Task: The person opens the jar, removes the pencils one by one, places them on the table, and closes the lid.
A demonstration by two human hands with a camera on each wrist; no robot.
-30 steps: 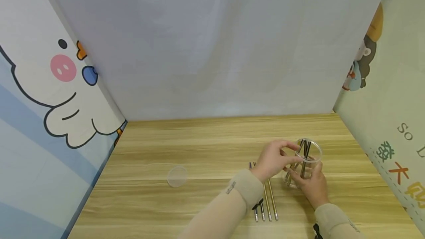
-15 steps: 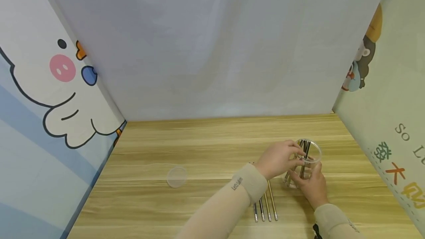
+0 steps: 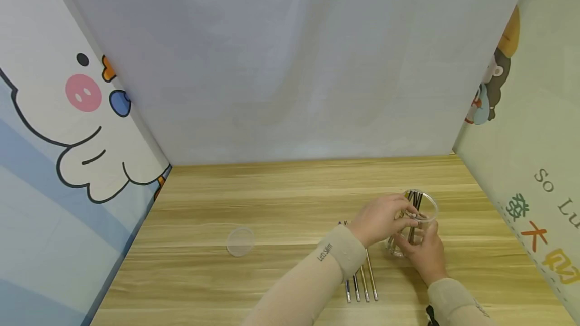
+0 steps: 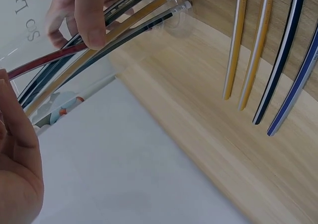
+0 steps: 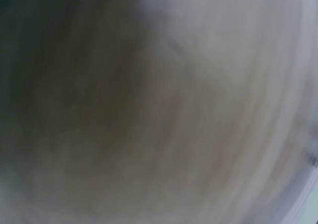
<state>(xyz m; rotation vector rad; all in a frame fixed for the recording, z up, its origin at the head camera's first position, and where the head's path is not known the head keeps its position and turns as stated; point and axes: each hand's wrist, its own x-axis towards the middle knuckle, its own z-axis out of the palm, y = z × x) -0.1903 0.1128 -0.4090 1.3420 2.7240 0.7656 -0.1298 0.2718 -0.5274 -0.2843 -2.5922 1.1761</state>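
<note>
Near the right side of the table stands a clear plastic jar (image 3: 436,214) with several pencils (image 3: 416,202) leaning inside it. My right hand (image 3: 426,255) grips the jar low on its near side; in the left wrist view, its fingers (image 4: 89,20) lie around the clear wall. My left hand (image 3: 381,219) is at the jar's rim, its finger and thumb pinching the upper end of a red pencil (image 4: 47,61) that slants into the jar. Eraser ends of the other pencils point to the jar's bottom. The right wrist view is too blurred to read.
Several pencils (image 3: 372,278), gold, black and blue, lie side by side on the wood-grain table (image 3: 290,190), partly under the left forearm. A clear round lid (image 3: 240,241) lies to the left. Printed panels flank the table and a pale sheet (image 3: 290,89) hangs behind.
My left hand has moved slightly right and over the jar's rim, its wrist turning. My right hand keeps hold of the jar in about the same place.
</note>
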